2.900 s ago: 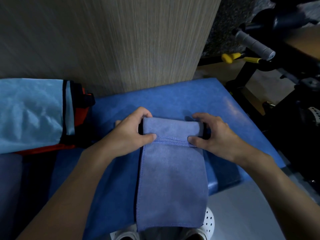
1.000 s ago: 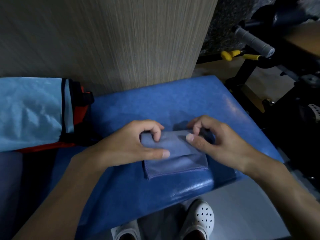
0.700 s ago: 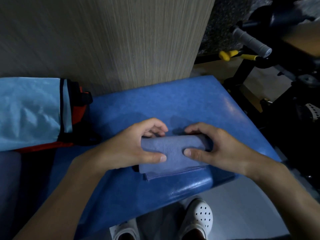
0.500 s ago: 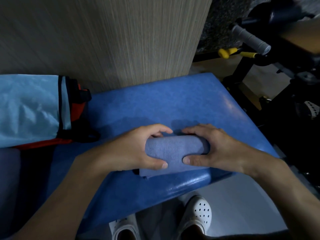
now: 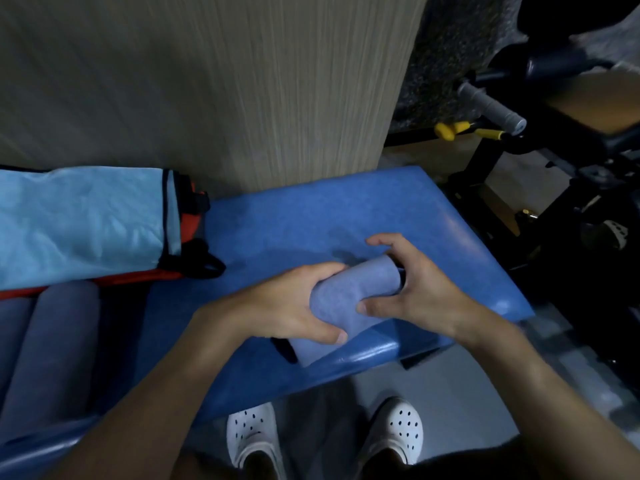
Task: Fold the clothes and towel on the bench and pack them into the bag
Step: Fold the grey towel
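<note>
A blue towel (image 5: pixel 349 299), rolled into a thick cylinder, lies tilted near the front edge of the blue padded bench (image 5: pixel 311 223). My left hand (image 5: pixel 277 310) grips its near left end, thumb under and fingers over. My right hand (image 5: pixel 412 289) grips the far right end, thumb on the roll's front and fingers curled round the end. The light-blue and red bag (image 5: pixel 83 223) lies on the bench at the left. Two rolled bluish cloths (image 5: pixel 45 344) lie side by side just in front of the bag.
A wood-grain wall panel (image 5: pixel 207 81) stands right behind the bench. Black gym equipment with a grey grip (image 5: pixel 491 105) and yellow knobs (image 5: pixel 446 129) stands at the right. My white clogs (image 5: pixel 252 434) are on the grey floor below the bench's front edge.
The towel has gone from a long strip hanging over the bench edge to a tight roll. Now the roll is turned, its right end farther away, and both hands hold its ends.
</note>
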